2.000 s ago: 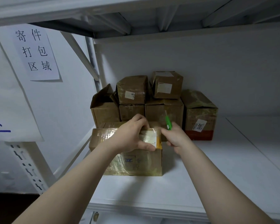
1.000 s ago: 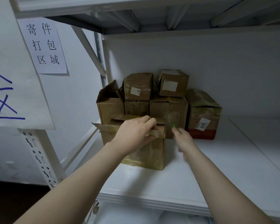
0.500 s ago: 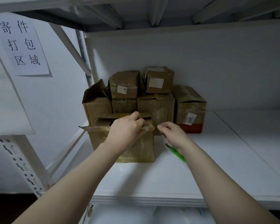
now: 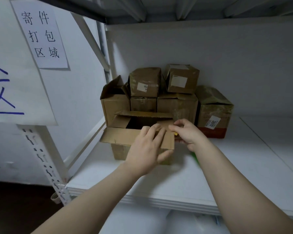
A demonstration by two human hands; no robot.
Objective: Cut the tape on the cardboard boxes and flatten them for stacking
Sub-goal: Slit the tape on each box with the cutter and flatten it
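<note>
- The open box (image 4: 120, 153) sits at the left front of the shelf (image 4: 243, 166), just in front of the stacked boxes (image 4: 178, 105). Its top flaps are spread, so the tape there looks already cut.
- The left hand (image 4: 147, 149) lies flat on the front flap (image 4: 122, 135), fingers spread wide, likely pressing it outward.
- The right hand (image 4: 188, 134) curls round the green cutter (image 4: 195, 157), with thumb and forefinger at the right flap, probably to fold it while the blade stays clear.

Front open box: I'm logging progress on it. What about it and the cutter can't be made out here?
Head view only.
- Open box interior: too dark to tell contents.
- Its front face: largely covered by the folded-down flap and left hand; any tape unseen.
- Green cutter: blurred, mostly behind right hand; blade hidden.
- Label on an upper box: too small to read.
</note>
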